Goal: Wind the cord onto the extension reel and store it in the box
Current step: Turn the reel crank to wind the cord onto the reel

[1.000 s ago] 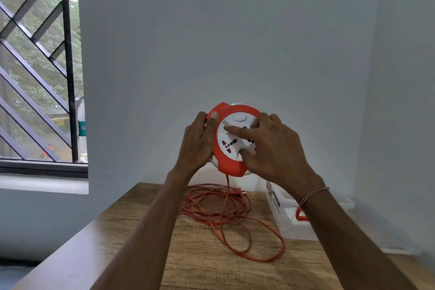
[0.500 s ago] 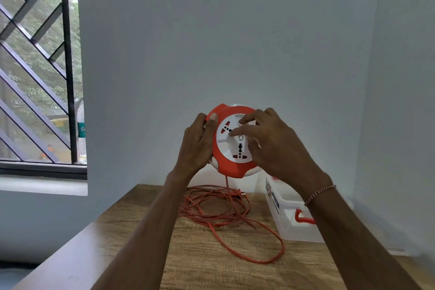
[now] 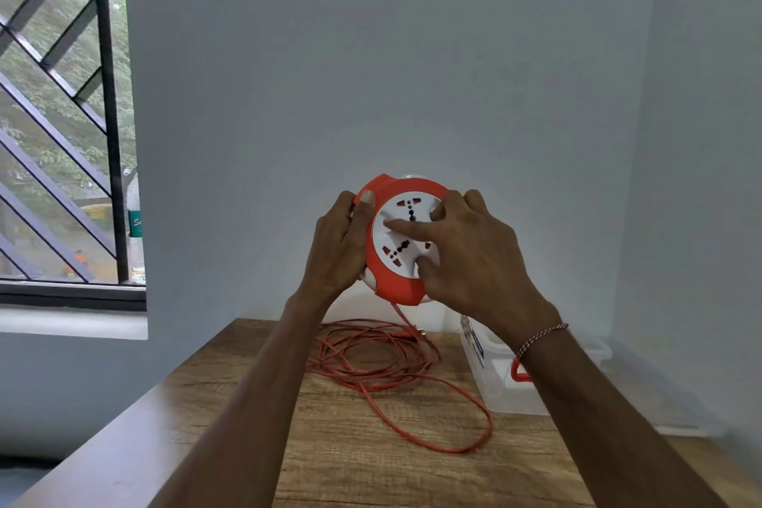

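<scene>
The orange and white reel (image 3: 402, 239) is held up in the air above the far part of the tabletop (image 3: 338, 462), its white socket face turned toward the camera. It sits between the 2 hands. The left hand (image 3: 336, 247) grips the reel's left edge, thumb laid on the orange rim and fingers curled round the back. The right hand (image 3: 470, 252) covers the right side of the face, with the index finger stretched across the white disc and the thumb pressed on its lower part; the other fingers curl over the upper right rim. A thread bracelet (image 3: 540, 338) circles the right wrist.

From the bottom of the reel the orange cord (image 3: 391, 367) drops to the tabletop, where most of it lies in a loose tangle, with 1 long loop reaching nearer and to the right. Just right of the tangle stands a clear plastic box (image 3: 495, 379) with an orange latch, partly hidden by the right forearm. A barred window (image 3: 62, 115) is at the far left.
</scene>
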A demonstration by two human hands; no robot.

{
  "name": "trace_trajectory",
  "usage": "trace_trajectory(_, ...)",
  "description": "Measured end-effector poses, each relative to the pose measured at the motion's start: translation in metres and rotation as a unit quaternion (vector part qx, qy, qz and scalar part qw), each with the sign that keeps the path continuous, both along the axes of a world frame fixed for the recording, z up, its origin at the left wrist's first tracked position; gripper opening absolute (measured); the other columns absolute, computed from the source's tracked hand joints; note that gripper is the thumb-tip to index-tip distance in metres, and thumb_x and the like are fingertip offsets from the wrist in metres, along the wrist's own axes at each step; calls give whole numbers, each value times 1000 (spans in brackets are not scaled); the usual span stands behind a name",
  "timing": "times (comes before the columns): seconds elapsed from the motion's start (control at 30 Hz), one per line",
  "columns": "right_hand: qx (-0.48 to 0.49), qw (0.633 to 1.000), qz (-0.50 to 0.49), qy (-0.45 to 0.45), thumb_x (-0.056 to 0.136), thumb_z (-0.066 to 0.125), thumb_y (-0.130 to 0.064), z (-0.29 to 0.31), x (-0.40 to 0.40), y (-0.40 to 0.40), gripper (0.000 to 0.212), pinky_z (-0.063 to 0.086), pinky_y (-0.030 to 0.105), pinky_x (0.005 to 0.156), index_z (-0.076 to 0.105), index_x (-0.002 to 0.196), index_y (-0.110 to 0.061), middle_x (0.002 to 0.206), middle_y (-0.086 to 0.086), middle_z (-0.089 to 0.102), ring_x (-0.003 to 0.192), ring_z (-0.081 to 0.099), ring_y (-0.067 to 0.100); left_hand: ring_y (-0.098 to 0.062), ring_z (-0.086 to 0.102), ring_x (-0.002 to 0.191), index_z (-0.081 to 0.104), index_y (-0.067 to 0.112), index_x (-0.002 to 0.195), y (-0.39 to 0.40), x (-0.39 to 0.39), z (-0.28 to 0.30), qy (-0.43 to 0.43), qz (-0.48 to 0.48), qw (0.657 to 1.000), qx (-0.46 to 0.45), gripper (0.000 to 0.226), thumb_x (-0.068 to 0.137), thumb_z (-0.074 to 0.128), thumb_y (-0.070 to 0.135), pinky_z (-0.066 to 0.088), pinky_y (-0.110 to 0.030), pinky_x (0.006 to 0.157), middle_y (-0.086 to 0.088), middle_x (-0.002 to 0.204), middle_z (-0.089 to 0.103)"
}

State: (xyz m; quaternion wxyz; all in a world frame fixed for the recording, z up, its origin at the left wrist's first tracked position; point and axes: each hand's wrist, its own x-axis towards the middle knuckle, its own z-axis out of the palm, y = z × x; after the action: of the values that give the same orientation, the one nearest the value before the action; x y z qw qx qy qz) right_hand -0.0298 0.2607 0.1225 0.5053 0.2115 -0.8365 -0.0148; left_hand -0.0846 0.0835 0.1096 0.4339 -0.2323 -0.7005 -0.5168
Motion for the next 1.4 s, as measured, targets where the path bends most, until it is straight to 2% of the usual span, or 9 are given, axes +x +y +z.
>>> trace_trajectory(0.1,-61,998,-13,-5,77,55,-64,1,1,-4,60,55,38,71,51,131,-39,114,7,66,100,59,26,-6,62,52,53,11,87,1,1,1,4,2,1000,3,40,100,40,47,50,-17,47,8,66,65)
trace_trajectory(0.2,-104,995,-12,-10,85,42,-69,5,5,-7,63,57,40,76,52,133,-29,111,3,70,98,65,25,-10,66,58,54,10,92,1,3,1,2,2,1000,8,41,99,39,48,55,-22,51,4,74,67)
trace_trajectory(0.33,-96,995,22,-5,88,52,-56,8,7,-2,48,55,37,76,62,123,-24,106,3,72,97,62,23,-8,67,60,55,11,94,1,3,2,-4,2,1000,4,40,99,39,48,54,-18,51,11,71,67)
trace_trajectory(0.43,-77,995,71,0,84,68,-30,12,6,2,26,53,35,73,70,110,-23,109,5,69,98,57,23,-7,66,59,55,12,94,1,2,1,-7,1,1000,6,40,98,39,48,53,-16,51,13,69,67)
trace_trajectory(0.63,16,992,62,-112,66,84,-12,13,7,2,60,51,44,83,65,115,-40,140,2,45,122,33,24,-6,68,62,56,13,96,1,2,2,-1,1,1000,7,38,99,39,46,54,-16,52,15,71,68)
trace_trajectory(0.87,37,998,8,-56,64,84,-30,7,8,-1,63,53,41,76,60,120,-44,128,7,55,112,46,27,-9,68,62,56,14,95,3,2,1,-3,10,1000,1,35,100,39,44,57,-21,52,9,73,67)
trace_trajectory(1.07,-27,999,11,-33,77,61,-52,1,3,1,59,53,39,77,47,133,-44,125,8,59,108,56,25,-8,65,56,56,10,94,1,1,2,-3,5,1000,3,39,100,40,44,52,-17,49,9,69,67)
trace_trajectory(1.2,-75,997,-7,-26,78,50,-69,-1,4,-5,64,56,42,78,50,134,-37,114,4,68,98,65,25,-15,64,55,55,8,92,1,1,1,3,13,1000,-1,43,99,39,47,53,-28,49,0,69,66)
trace_trajectory(1.4,-84,996,27,-30,88,47,-60,5,8,-4,54,57,39,78,56,130,-28,105,2,72,91,67,22,-3,65,56,55,15,91,1,1,2,-2,7,1000,2,35,99,39,46,50,-12,50,17,66,65)
